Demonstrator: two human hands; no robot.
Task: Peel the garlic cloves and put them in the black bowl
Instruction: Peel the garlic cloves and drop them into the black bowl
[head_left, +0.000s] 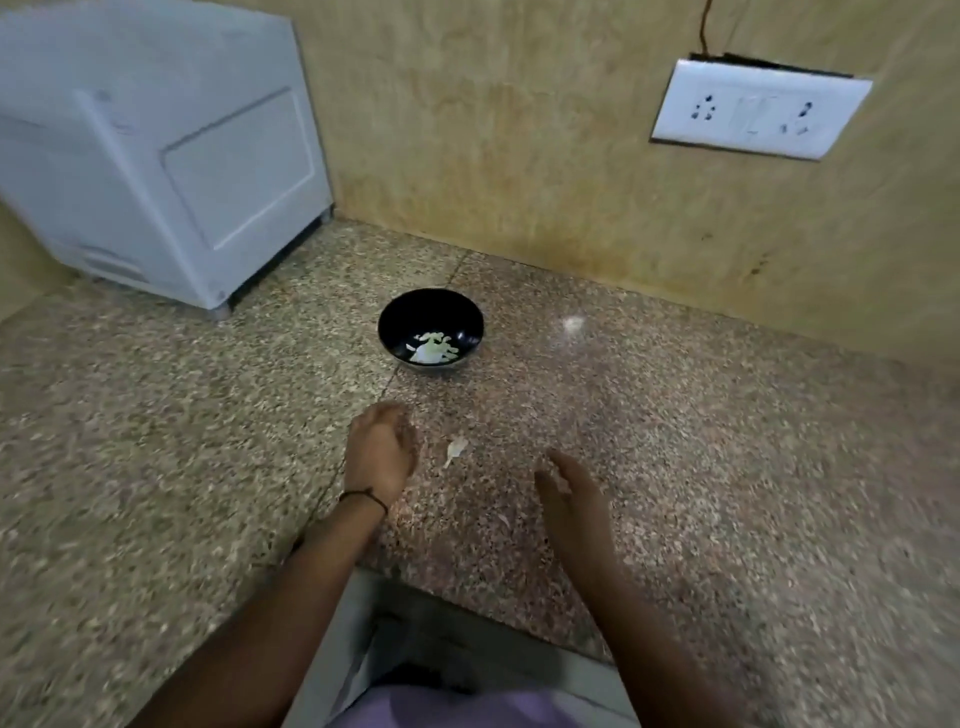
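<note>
left hand (382, 447), right hand (571, 499) blurred — finger pose unclear

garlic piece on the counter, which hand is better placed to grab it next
Probably left: the left hand lies just beside the garlic piece, while the right hand is farther from it.

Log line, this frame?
left hand: curled, palm hidden | right hand: open | garlic piece: counter, between hands | black bowl: pale pieces inside
</note>
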